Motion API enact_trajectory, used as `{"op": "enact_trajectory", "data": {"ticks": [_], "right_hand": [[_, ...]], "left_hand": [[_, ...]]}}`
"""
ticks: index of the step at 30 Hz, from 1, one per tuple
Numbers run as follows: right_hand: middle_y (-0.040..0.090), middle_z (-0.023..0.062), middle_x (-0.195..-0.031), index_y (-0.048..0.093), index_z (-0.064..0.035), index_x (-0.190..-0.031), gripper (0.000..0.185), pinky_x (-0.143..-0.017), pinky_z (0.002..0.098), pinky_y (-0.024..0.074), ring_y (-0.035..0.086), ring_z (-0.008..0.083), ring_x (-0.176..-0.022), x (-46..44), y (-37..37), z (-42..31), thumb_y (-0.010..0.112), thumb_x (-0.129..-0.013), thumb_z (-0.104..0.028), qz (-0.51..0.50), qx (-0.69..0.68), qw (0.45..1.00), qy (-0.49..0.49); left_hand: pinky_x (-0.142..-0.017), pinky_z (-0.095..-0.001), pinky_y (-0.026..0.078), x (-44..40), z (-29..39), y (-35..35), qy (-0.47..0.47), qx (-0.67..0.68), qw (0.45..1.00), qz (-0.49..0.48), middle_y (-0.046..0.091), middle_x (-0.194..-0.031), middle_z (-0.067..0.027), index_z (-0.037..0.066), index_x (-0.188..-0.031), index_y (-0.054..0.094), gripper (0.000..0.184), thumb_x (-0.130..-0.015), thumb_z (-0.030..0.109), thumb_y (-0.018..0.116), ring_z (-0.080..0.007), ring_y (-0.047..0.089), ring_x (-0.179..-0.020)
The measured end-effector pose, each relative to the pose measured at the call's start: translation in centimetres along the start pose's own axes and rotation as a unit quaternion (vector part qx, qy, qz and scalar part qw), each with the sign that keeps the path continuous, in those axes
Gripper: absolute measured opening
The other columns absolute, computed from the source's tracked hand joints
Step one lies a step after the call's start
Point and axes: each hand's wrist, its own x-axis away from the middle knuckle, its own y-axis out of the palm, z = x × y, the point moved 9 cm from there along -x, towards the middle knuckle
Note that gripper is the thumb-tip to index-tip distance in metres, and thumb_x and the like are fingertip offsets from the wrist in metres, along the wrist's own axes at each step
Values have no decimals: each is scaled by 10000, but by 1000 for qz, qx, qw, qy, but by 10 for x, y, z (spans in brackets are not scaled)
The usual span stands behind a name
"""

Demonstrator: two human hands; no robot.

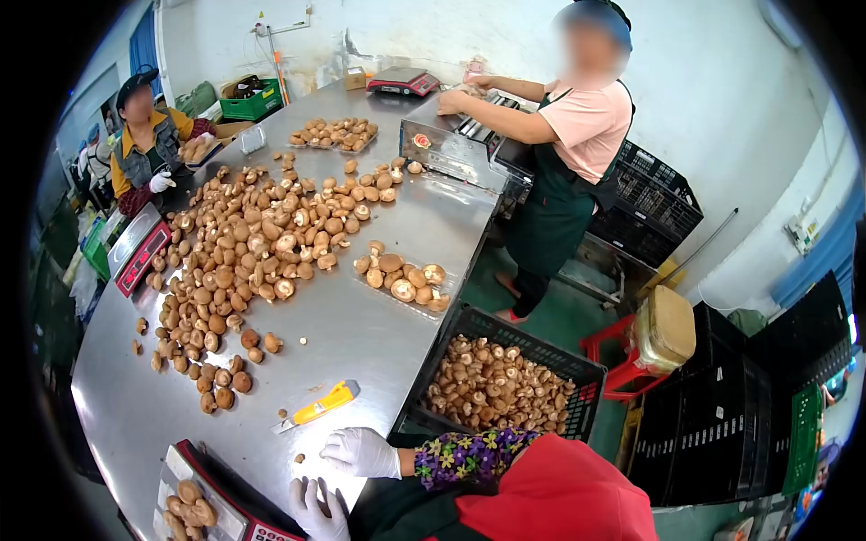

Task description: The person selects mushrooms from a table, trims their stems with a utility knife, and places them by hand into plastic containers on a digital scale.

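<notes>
My right hand (361, 452), in a white glove below a floral sleeve, rests over the steel table with its fingers loosely bent and nothing visible in them. Lower down, my left hand (317, 511), also gloved, has its fingers apart and holds nothing. Just beyond my right hand lies a yellow utility knife (317, 406) with its blade pointing left. A small brown scrap (299, 458) sits on the metal near both hands. To the left of my left hand, several shiitake mushrooms (189, 509) lie on a red-framed scale (221, 491).
A large heap of shiitake mushrooms (244, 243) covers the table's middle. A filled tray (406, 278) lies near the right edge, above a black crate (505, 379) of mushrooms. One co-worker (577, 135) stands at a wrapping machine (451, 149); another (149, 149) is at far left.
</notes>
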Motion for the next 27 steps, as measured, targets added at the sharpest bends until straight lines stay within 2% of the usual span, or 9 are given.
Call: {"op": "enact_trajectory", "data": {"ticks": [3, 6, 10, 12, 17, 23, 25, 26, 27], "right_hand": [[612, 65, -903, 661, -61, -961, 176, -737, 370, 515, 613, 243, -847, 2, 6, 7, 610, -855, -191, -34, -3, 999, 30], [636, 76, -899, 682, -89, -999, 164, -707, 385, 524, 634, 249, -799, 3, 1, 8, 634, -859, -161, 1, -26, 999, 42], [674, 95, -854, 694, -67, -956, 139, -618, 365, 536, 667, 266, -723, -35, -43, 15, 679, -840, -141, 22, 23, 999, -34], [677, 103, -802, 683, -77, -912, 106, -612, 366, 533, 666, 286, -677, -73, -67, 42, 664, -861, -167, 63, -5, 996, 71], [681, 117, -808, 671, -120, -880, 139, -658, 409, 523, 671, 308, -735, -153, -60, 135, 606, -898, -242, -14, 113, 977, 179], [661, 102, -947, 675, -167, -969, 155, -767, 448, 522, 646, 330, -877, -257, -25, 196, 587, -842, -179, 39, 242, 968, 52], [661, 98, -995, 689, -177, -992, 213, -779, 467, 524, 634, 318, -938, -282, -6, 203, 608, -797, -149, 52, 283, 958, -5], [644, 93, -1072, 687, -195, -1045, 280, -794, 465, 522, 612, 312, -1013, -291, 8, 219, 633, -772, -158, -25, 299, 954, 21], [629, 74, -1131, 670, -210, -1081, 308, -788, 467, 523, 593, 306, -1068, -293, 19, 230, 640, -777, -174, -1, 297, 955, -26]], "left_hand": [[-749, -413, 511, 13, -9, -12, -6, 31, 998, 58, 669, -951, -163, 3, -960, 714, 155, -926, 138, 644, -293, 622, -853], [-641, -422, 456, 36, -24, -13, -21, 35, 994, 99, 642, -780, -129, 33, -869, 674, 63, -865, 61, 617, -310, 592, -694], [-575, -391, 392, 46, -3, -69, 1, -14, 992, 129, 542, -644, -56, 95, -793, 640, 160, -924, 168, 584, -263, 507, -581], [-527, -376, 347, 44, 6, -107, -4, 5, 983, 185, 482, -585, -50, 96, -751, 636, 237, -938, 227, 572, -241, 451, -517], [-495, -348, 331, 53, -3, -171, -55, -68, 958, 272, 396, -539, -28, 50, -720, 611, 98, -797, 11, 565, -206, 404, -466], [-480, -262, 256, 78, -35, -195, -146, -69, 927, 338, 409, -559, -12, -3, -760, 616, 278, -969, 72, 449, -99, 334, -478], [-494, -245, 288, 82, -43, -196, -183, -67, 920, 339, 512, -654, -33, -27, -838, 648, 271, -976, 89, 446, -96, 377, -514], [-667, -353, 495, 96, -54, -197, -297, 68, 893, 332, 662, -809, -121, -7, -910, 723, 260, -973, 198, 576, -220, 600, -734], [-619, -325, 468, 92, -50, -197, -302, 4, 884, 357, 628, -709, -82, -25, -897, 717, 361, -1014, 214, 473, -172, 555, -652]]}}
